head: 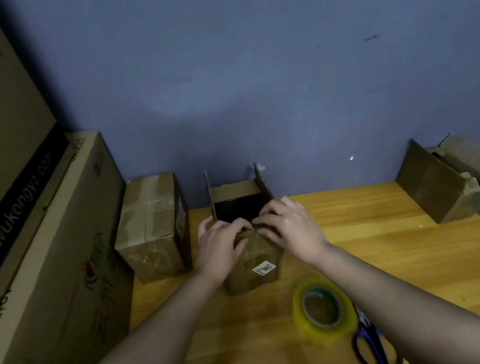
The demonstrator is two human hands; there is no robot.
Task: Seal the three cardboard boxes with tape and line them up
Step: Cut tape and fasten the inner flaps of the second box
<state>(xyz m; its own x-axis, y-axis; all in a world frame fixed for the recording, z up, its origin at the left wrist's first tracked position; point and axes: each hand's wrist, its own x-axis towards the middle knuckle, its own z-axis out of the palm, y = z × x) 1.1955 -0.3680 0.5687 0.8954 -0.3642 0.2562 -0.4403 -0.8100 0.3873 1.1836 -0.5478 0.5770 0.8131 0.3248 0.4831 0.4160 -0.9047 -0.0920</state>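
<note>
The open box [247, 238] stands mid-table with its side flaps upright, and both the left hand [222, 245] and right hand [288, 226] curl their fingers over its near flap. A taped box [152, 226] sits just left, another open box [452, 176] far right. The tape roll [322, 311] and scissors [375, 347] lie nearer on the wooden table [386, 236].

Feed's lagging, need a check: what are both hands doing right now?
Left hand: fingers curled over the near flap of the open middle box, pressing it.
Right hand: fingers curled on the same flap.
</note>
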